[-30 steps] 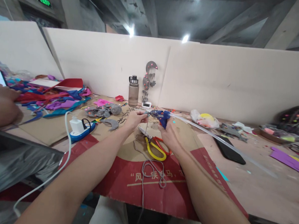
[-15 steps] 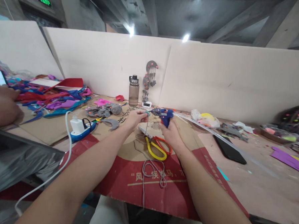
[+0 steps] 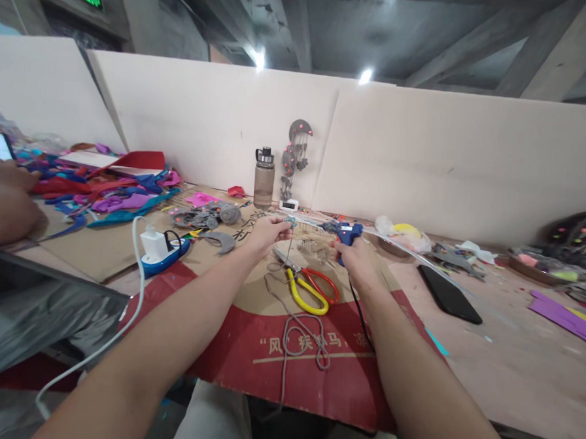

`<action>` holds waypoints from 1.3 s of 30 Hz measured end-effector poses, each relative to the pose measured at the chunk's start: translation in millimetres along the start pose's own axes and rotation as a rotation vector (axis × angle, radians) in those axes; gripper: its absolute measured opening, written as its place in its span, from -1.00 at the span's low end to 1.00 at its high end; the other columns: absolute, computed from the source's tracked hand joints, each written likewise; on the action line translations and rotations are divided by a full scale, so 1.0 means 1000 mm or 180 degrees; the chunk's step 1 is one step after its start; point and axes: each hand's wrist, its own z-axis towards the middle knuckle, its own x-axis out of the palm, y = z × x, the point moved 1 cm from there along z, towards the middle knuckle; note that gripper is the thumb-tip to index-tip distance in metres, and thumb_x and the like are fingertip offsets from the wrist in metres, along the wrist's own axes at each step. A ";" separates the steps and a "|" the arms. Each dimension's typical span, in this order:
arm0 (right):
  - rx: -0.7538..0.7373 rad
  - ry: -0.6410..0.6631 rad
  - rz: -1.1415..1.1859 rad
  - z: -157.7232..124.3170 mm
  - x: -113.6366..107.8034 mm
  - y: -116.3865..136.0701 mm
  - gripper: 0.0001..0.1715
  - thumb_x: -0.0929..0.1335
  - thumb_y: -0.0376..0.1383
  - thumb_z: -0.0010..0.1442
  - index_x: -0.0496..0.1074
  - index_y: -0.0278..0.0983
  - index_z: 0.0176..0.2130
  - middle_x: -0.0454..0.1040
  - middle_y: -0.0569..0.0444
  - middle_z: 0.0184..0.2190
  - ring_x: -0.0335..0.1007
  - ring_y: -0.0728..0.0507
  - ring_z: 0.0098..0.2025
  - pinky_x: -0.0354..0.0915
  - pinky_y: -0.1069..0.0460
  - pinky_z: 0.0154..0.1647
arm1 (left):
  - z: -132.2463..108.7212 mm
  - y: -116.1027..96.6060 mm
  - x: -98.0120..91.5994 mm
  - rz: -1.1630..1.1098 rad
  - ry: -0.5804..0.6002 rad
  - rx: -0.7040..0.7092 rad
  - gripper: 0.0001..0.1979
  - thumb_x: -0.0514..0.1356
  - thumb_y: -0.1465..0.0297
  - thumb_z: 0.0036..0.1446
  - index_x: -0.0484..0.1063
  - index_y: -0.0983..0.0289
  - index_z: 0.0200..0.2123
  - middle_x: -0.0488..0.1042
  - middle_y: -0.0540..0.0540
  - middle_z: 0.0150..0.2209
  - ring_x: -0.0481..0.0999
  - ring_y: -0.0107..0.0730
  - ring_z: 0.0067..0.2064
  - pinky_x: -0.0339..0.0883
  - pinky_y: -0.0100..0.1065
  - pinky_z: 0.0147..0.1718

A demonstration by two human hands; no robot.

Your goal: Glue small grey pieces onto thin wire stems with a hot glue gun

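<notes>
My left hand (image 3: 271,233) pinches a small teal piece (image 3: 290,222) over the cardboard, and a grey cord (image 3: 287,337) hangs from there and loops across the red print. In my right hand (image 3: 356,254) is a blue hot glue gun (image 3: 347,232), its nozzle pointing left toward the teal piece with a gap between them. A clear glue stick (image 3: 394,241) sticks out from the gun's rear. Below and between my hands lie scissors (image 3: 308,305) with one yellow and one red handle. A grey crescent (image 3: 220,242) rests left of my left hand.
A water bottle (image 3: 264,179) and a small white clock (image 3: 288,205) stand at the back. On the left are a blue power strip (image 3: 166,259) with a charger and a pile of felt scraps (image 3: 112,190). A black phone (image 3: 449,293) lies right. Another person's hand (image 3: 5,178) is far left.
My right hand has drawn the glue gun to the right, away from the teal piece. My left hand has stayed nearly in place, still pinching.
</notes>
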 end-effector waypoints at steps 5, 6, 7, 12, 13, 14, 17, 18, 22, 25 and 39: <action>0.0147 0.0134 -0.1134 0.003 -0.008 -0.013 -0.84 0.39 -0.25 -0.02 0.34 -0.25 -0.52 0.49 -0.14 -0.49 0.47 -0.27 -0.36 0.31 -0.09 -0.33 | -0.003 -0.002 0.004 0.0075 0.0030 0.0047 -0.89 0.32 0.55 -0.05 0.42 0.39 -0.49 0.43 0.00 -0.56 0.40 -0.60 -0.55 0.36 -0.48 -0.46; 0.0118 0.0115 -0.1460 0.004 -0.010 -0.015 -0.80 0.40 -0.21 -0.02 0.36 -0.26 -0.51 0.50 -0.21 -0.43 0.47 -0.32 -0.26 0.31 -0.13 -0.26 | -0.004 -0.002 0.005 0.0096 0.0046 0.0057 -0.89 0.32 0.54 -0.05 0.42 0.39 -0.49 0.42 0.00 -0.56 0.40 -0.60 -0.55 0.36 -0.47 -0.47; 0.0102 0.0062 -0.1755 0.004 -0.013 -0.017 -0.77 0.41 -0.17 -0.02 0.37 -0.28 -0.49 0.51 -0.27 -0.36 0.45 -0.37 -0.16 0.29 -0.18 -0.19 | -0.004 -0.001 0.005 0.0118 0.0060 0.0067 -0.88 0.33 0.53 -0.06 0.42 0.39 -0.50 0.42 0.00 -0.56 0.40 -0.59 -0.55 0.36 -0.47 -0.47; -0.0068 -0.0405 -0.2083 -0.003 -0.020 -0.004 -0.72 0.41 -0.14 0.00 0.34 -0.29 -0.49 0.47 -0.35 -0.23 0.34 -0.43 0.01 0.18 -0.31 -0.01 | -0.004 0.003 0.007 0.0172 0.0109 0.0098 -0.87 0.34 0.52 -0.09 0.41 0.38 -0.51 0.39 -0.02 -0.59 0.38 -0.59 -0.55 0.37 -0.46 -0.47; -0.0191 -0.0424 -0.1813 -0.005 -0.017 0.002 -0.75 0.38 -0.16 0.03 0.33 -0.28 -0.48 0.48 -0.28 -0.27 0.37 -0.38 -0.04 0.20 -0.28 -0.01 | -0.004 0.004 0.008 0.0183 0.0121 0.0105 -0.87 0.33 0.52 -0.09 0.41 0.38 -0.51 0.38 -0.03 -0.59 0.38 -0.59 -0.55 0.37 -0.46 -0.48; -0.0298 -0.0382 -0.1395 -0.007 -0.012 0.008 -0.77 0.35 -0.16 0.06 0.32 -0.27 -0.46 0.48 -0.20 -0.31 0.39 -0.31 -0.10 0.23 -0.24 -0.02 | -0.005 0.005 0.010 0.0203 0.0147 0.0110 -0.87 0.33 0.51 -0.09 0.40 0.38 -0.51 0.38 -0.03 -0.59 0.38 -0.59 -0.56 0.36 -0.46 -0.49; -0.0340 0.0202 0.0412 -0.015 0.015 0.022 -0.76 0.33 -0.14 0.06 0.28 -0.24 -0.31 0.48 0.00 -0.31 0.42 -0.14 -0.23 0.32 -0.09 -0.11 | -0.008 0.007 0.014 0.0296 0.0322 0.0162 -0.83 0.34 0.45 -0.10 0.39 0.38 -0.49 0.38 -0.03 -0.58 0.38 -0.59 -0.56 0.35 -0.46 -0.50; -0.0253 0.0444 0.1015 -0.017 0.026 0.025 -0.70 0.36 -0.16 0.03 0.26 -0.23 -0.25 0.48 0.02 -0.26 0.42 -0.11 -0.21 0.33 -0.06 -0.11 | -0.009 0.008 0.016 0.0341 0.0400 0.0205 -0.82 0.34 0.44 -0.10 0.39 0.38 -0.48 0.39 -0.03 -0.58 0.38 -0.59 -0.56 0.34 -0.46 -0.50; 0.0168 0.1009 0.2425 -0.023 0.054 0.028 -0.56 0.39 -0.23 -0.03 0.17 -0.19 -0.15 0.48 0.11 -0.30 0.43 -0.04 -0.33 0.36 -0.02 -0.17 | -0.013 0.008 0.020 0.0806 0.0603 0.0461 -0.84 0.30 0.39 -0.06 0.40 0.37 -0.48 0.42 -0.02 -0.58 0.33 -0.61 -0.61 0.25 -0.49 -0.57; 0.0349 0.0924 0.2250 -0.021 0.054 0.023 -0.68 0.37 -0.21 0.00 0.20 -0.20 -0.25 0.42 0.19 -0.45 0.29 0.01 -0.53 0.33 0.02 -0.40 | -0.016 0.006 0.021 0.1136 0.0649 0.0615 -0.86 0.26 0.39 -0.02 0.40 0.35 -0.48 0.42 -0.03 -0.58 0.28 -0.63 -0.64 0.15 -0.51 -0.62; -0.0601 -0.0040 0.0719 -0.020 0.022 0.031 -0.82 0.30 -0.20 0.08 0.37 -0.28 -0.41 0.38 0.13 -0.50 0.22 -0.04 -0.45 0.16 0.04 -0.36 | -0.022 0.010 0.027 0.0983 0.0676 0.0167 -0.91 0.26 0.49 0.01 0.46 0.40 -0.36 0.46 0.02 -0.53 0.39 -0.58 -0.56 0.29 -0.49 -0.55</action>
